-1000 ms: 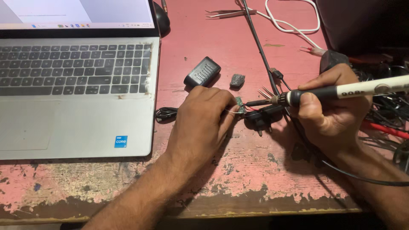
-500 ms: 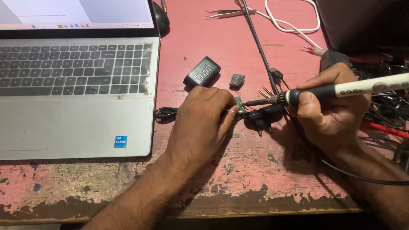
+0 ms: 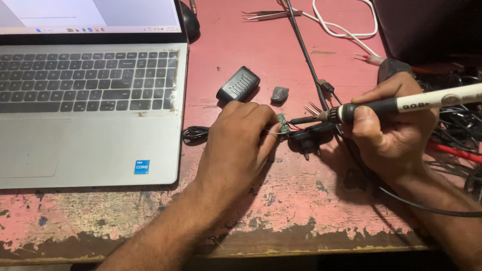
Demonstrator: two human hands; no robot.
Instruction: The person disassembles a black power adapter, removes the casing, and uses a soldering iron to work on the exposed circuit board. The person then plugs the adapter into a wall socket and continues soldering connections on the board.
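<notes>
I see the small green circuit board (image 3: 283, 123) at my left hand (image 3: 241, 143) fingertips, pinched closed on it. My right hand (image 3: 389, 130) is closed around the soldering iron (image 3: 401, 104), its tip touching the board.

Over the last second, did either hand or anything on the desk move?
Nothing visibly changed. The left hand still pinches the small green circuit board, the right hand still holds the soldering iron with its tip at the board, and the laptop stays put.
</notes>
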